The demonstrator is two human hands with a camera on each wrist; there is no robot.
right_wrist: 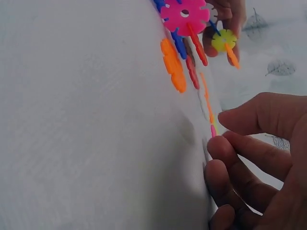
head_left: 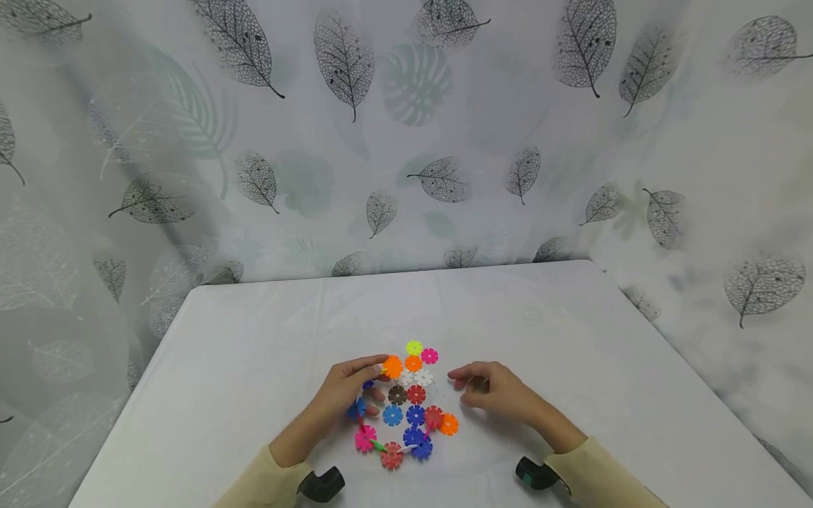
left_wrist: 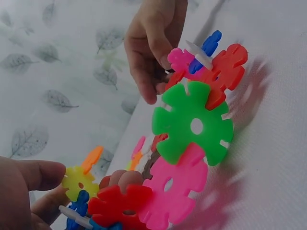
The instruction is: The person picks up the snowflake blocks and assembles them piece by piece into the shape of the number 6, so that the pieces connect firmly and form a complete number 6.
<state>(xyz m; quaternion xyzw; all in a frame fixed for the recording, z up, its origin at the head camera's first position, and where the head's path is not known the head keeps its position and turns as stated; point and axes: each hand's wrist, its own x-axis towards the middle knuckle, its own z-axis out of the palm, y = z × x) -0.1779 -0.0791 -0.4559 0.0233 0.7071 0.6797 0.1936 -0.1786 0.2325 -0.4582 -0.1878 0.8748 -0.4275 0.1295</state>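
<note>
Between thumb and fingers, my left hand pinches a yellow notched snowflake disc at one end of a linked chain. An orange disc slots into that yellow one. From there the chain curves toward me through blue, red, pink and green discs, then round to blue and red ones on the right. My right hand, fingers loosely bent and holding nothing, hovers over the table right of the pieces. Nearest to it are a loose pink disc and a white disc.
Several loose discs lie flat inside and behind the curve, among them a brown disc, a red disc and a lime disc. An orange disc sits at the right. A leaf-patterned curtain surrounds the white table.
</note>
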